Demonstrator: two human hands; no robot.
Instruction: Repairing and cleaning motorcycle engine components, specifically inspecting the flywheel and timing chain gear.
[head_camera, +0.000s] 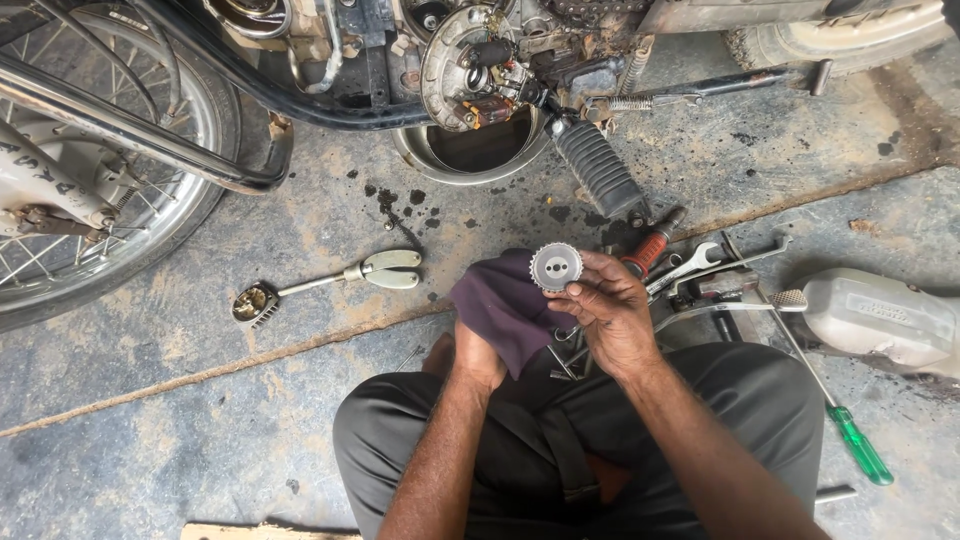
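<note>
I'm pinching small toothed gear (556, 267) in right hand (608, 310) fingers, above my lap | left hand (478, 352) gripping purple rag (505, 305) | risk: oily gear slipping onto concrete floor (250, 400)

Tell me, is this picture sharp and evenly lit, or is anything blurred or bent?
Head view: soft, even daylight, no harsh glare; the toothed gear in the right hand is sharp; the left hand holds a dark cloth; the motorcycle wheel curves near the edge, wide-lens distortion.

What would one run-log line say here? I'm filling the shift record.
right hand: holds gear | left hand: grips purple rag | nearby: wrenches, motorcycle
</note>
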